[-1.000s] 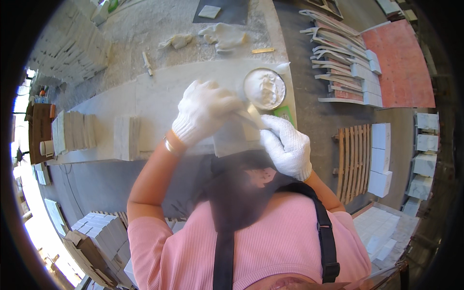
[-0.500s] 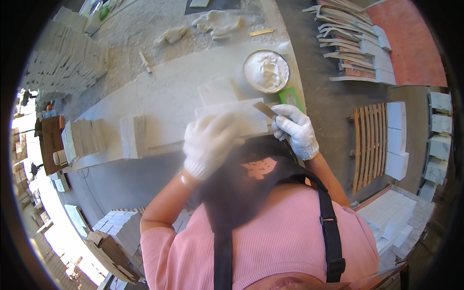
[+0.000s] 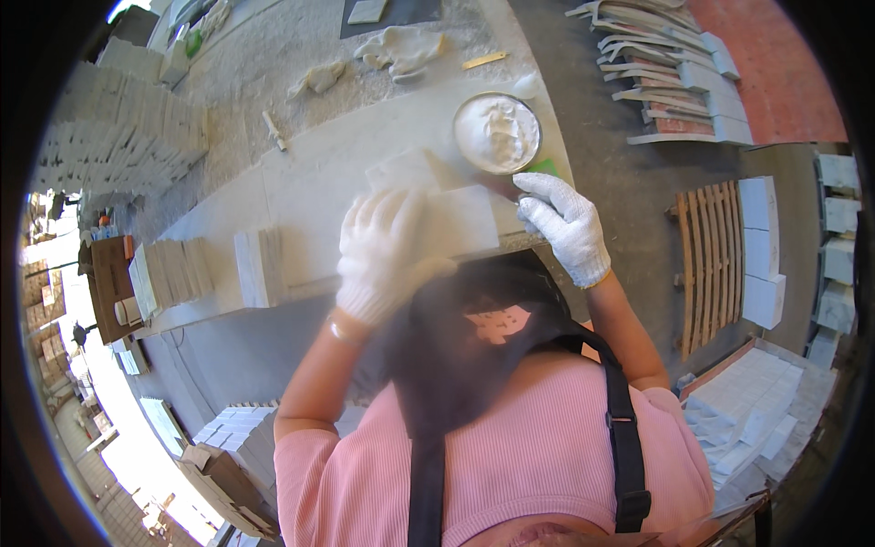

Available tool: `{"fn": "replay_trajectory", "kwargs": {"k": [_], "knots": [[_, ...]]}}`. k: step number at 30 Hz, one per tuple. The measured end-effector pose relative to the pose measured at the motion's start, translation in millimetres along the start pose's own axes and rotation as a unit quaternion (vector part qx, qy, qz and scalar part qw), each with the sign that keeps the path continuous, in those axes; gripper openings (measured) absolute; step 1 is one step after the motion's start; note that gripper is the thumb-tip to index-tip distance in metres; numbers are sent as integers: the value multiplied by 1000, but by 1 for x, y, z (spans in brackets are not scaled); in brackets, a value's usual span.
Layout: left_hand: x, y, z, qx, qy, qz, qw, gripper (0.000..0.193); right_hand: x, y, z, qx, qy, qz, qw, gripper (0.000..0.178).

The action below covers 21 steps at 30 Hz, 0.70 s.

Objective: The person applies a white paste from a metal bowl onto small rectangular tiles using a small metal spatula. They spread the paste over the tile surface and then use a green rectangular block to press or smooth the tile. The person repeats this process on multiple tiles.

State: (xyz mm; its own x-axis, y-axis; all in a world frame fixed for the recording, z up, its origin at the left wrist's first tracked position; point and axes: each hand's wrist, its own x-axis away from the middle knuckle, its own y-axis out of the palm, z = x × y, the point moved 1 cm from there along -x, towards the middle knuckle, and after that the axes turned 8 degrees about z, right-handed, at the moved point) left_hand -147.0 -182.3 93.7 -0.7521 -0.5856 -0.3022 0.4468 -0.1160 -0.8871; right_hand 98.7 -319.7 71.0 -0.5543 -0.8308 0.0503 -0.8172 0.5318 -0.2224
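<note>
My left hand [image 3: 375, 253], in a white knit glove, has its fingers spread over the left end of a pale stone tile [image 3: 463, 221] at the table's near edge. Whether it presses on the tile, I cannot tell. In my gloved right hand [image 3: 567, 232] is a putty knife [image 3: 498, 186], its blurred blade pointing left above the tile's far right corner. Just beyond the blade stands a round bowl [image 3: 458, 150] heaped with white paste [image 3: 497, 133]. A green block [image 3: 545, 168] shows partly between the bowl and my right hand. A second pale tile [image 3: 399, 173] lies behind the first.
Stacked stone pieces [image 3: 260, 267] stand on the table [image 3: 310, 155] to the left, with a taller stack [image 3: 128, 128] at the far left. Crumpled gloves [image 3: 401, 50] and a yellow strip [image 3: 483, 61] lie farther back. A wooden pallet [image 3: 709, 269] stands on the right.
The putty knife has moved away from me, toward the bowl, and its blade has turned. My left hand has shifted slightly left, its fingers now more spread. The whole view has turned a little.
</note>
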Motion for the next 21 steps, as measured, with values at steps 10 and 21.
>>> {"fn": "replay_trajectory", "kwargs": {"k": [10,21], "knots": [[-32,-26,6,-27,-36,-54,998,99,-25,-27,41,43,73,101,991,31],[-145,-18,-3,-102,8,-114,988,68,-74,-26,55,137,108,97,980,22]]}}
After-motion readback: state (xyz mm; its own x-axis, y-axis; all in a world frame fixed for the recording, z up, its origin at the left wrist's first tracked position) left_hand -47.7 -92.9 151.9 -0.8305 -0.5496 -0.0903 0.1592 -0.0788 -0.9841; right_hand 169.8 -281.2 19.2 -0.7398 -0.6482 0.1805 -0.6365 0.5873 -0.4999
